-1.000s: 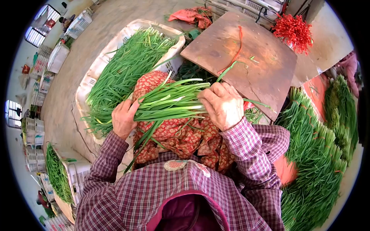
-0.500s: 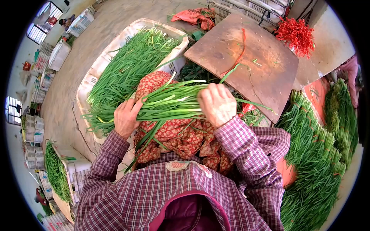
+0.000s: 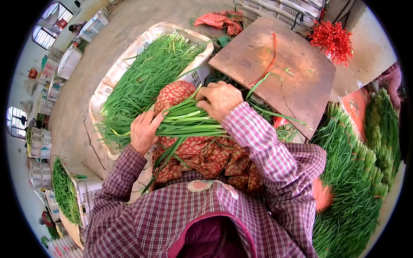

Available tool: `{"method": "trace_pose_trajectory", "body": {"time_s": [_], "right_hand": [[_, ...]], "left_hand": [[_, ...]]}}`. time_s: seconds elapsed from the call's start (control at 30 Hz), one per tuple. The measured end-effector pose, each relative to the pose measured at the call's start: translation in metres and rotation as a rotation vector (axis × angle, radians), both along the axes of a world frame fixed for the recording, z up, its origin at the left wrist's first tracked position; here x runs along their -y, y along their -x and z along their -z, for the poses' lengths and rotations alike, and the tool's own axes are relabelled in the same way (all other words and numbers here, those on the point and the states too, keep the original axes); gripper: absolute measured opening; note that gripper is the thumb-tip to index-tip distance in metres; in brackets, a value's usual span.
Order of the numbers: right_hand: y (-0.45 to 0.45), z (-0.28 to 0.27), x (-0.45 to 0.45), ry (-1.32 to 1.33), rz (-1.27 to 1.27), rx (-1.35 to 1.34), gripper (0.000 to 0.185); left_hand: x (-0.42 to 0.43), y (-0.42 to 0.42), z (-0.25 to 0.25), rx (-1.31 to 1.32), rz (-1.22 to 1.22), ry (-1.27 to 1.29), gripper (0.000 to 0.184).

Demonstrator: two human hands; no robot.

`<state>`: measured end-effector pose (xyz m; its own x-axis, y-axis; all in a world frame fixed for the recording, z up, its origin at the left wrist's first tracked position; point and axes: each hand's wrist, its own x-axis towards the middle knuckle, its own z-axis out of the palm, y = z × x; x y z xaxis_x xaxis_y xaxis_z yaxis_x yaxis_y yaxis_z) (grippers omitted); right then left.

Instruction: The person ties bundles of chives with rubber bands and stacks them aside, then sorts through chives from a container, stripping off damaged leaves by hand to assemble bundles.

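Observation:
A loose bunch of garlic chives (image 3: pixel 189 122), green with pale stems, lies across my lap over a red flowered cloth (image 3: pixel 202 150). My left hand (image 3: pixel 144 132) is wrapped round the leafy part of the bunch, at its left. Over the stem side, my right hand (image 3: pixel 220 99) has its fingers bent and pinched at the upper edge of the bunch, on a few chive strands. Some leaves dangle below the left hand. Just beyond, a white plastic crate (image 3: pixel 97 96) holds a heap of loose chives (image 3: pixel 150 73).
A brown board (image 3: pixel 275 60) with a red tie (image 3: pixel 273 53) on it stands ahead right. Behind it hangs a bundle of red ties (image 3: pixel 331 41). Tied chive bunches (image 3: pixel 348 180) are stacked at my right. More crates (image 3: pixel 84 189) line the left.
My right hand has moved up and to the left along the bunch, its fingers now at the upper edge. My left hand keeps its hold.

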<state>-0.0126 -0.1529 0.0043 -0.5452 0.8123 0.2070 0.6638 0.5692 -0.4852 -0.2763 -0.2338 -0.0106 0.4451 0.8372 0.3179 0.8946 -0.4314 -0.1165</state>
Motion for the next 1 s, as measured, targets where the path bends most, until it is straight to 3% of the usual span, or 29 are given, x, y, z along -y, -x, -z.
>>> {"method": "trace_pose_trajectory", "body": {"time_s": [0.07, 0.13, 0.17, 0.27, 0.47, 0.53, 0.6, 0.7, 0.77, 0.8, 0.87, 0.93, 1.0], "right_hand": [[0.003, 0.003, -0.006, 0.066, -0.02, -0.051, 0.018], [-0.001, 0.0, -0.007, 0.233, 0.152, -0.156, 0.016], [-0.009, 0.013, -0.011, 0.157, 0.141, -0.358, 0.014], [-0.038, 0.022, -0.022, 0.404, 0.061, -0.724, 0.015], [-0.057, 0.019, -0.029, 0.456, 0.023, -0.851, 0.017], [-0.079, 0.005, -0.031, 0.778, 0.147, -1.145, 0.017], [-0.117, -0.008, -0.03, 0.66, 0.313, -1.26, 0.02], [-0.164, -0.014, -0.024, 0.535, 0.363, -1.207, 0.021], [-0.178, -0.012, -0.015, 0.525, 0.322, -0.813, 0.026], [-0.172, -0.008, -0.006, 0.519, 0.314, -0.819, 0.026], [-0.152, 0.002, 0.015, 0.09, 0.223, -0.453, 0.025], [-0.131, -0.009, 0.023, -0.176, 0.289, -0.365, 0.021], [-0.114, -0.026, 0.031, -0.189, 0.298, -0.555, 0.013]], "left_hand": [[-0.001, -0.001, -0.001, -0.014, 0.001, -0.01, 0.071], [-0.001, -0.001, -0.001, 0.0, -0.011, -0.004, 0.071], [-0.002, -0.002, -0.002, 0.016, -0.017, 0.004, 0.071], [-0.004, -0.003, -0.006, 0.174, -0.034, 0.13, 0.068], [-0.013, -0.008, -0.022, 0.326, 0.026, 0.257, 0.061], [-0.013, 0.0, -0.027, 0.355, 0.027, 0.383, 0.06], [-0.01, 0.013, -0.027, 0.415, 0.018, 0.397, 0.059], [-0.003, 0.037, -0.024, 0.818, -0.051, 0.753, 0.056], [0.001, 0.035, -0.031, 0.95, -0.112, 0.859, 0.054], [0.002, 0.03, -0.035, 1.086, -0.163, 0.978, 0.051], [0.002, 0.012, -0.046, 1.17, -0.192, 1.069, 0.049], [0.004, 0.001, -0.048, 1.339, -0.216, 1.143, 0.053], [0.006, -0.009, -0.049, 1.344, -0.231, 1.138, 0.056]]}}
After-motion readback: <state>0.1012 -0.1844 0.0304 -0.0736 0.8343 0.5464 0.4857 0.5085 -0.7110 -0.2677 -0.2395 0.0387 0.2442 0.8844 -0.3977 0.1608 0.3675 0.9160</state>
